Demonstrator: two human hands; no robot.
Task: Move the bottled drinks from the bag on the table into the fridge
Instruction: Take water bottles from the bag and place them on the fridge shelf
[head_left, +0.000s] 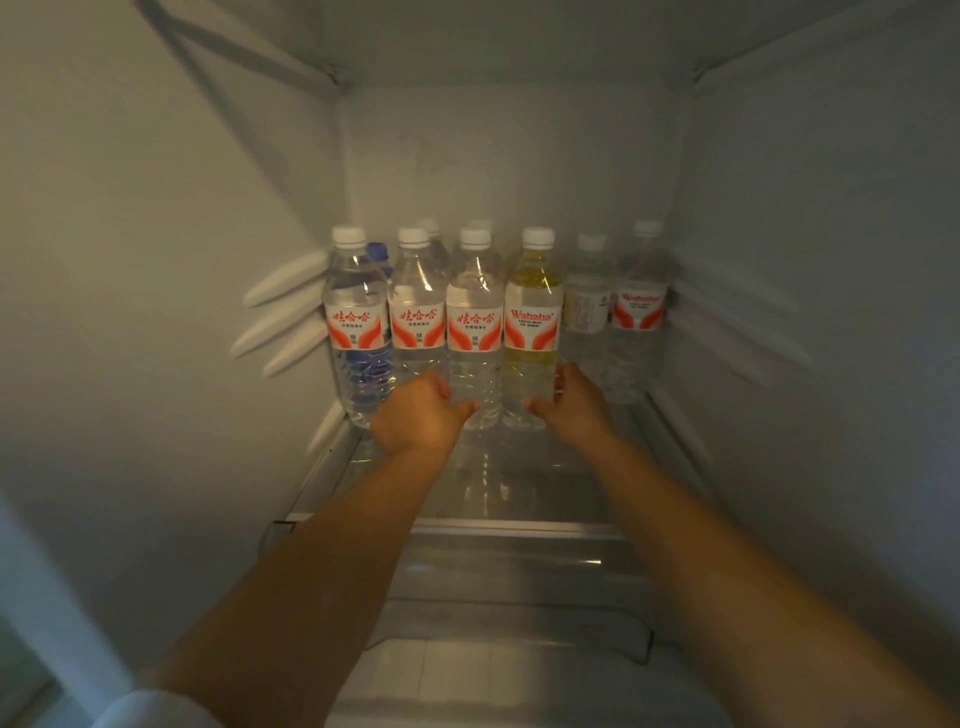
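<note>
Several capped bottles stand upright on the fridge's glass shelf, most with red and white labels. My left hand grips the base of a clear water bottle in the front row, fingers on its left side and thumb in front. My right hand grips the base of the bottle of yellow drink beside it, from the right. Both bottles rest on the shelf. Other clear bottles stand at the left and right, more behind. No bag is in view.
The fridge's white side walls with shelf ribs close in on both sides. The front part of the glass shelf carries nothing. Below its front edge is a clear drawer or bin. A blue-tinted bottle stands behind the leftmost one.
</note>
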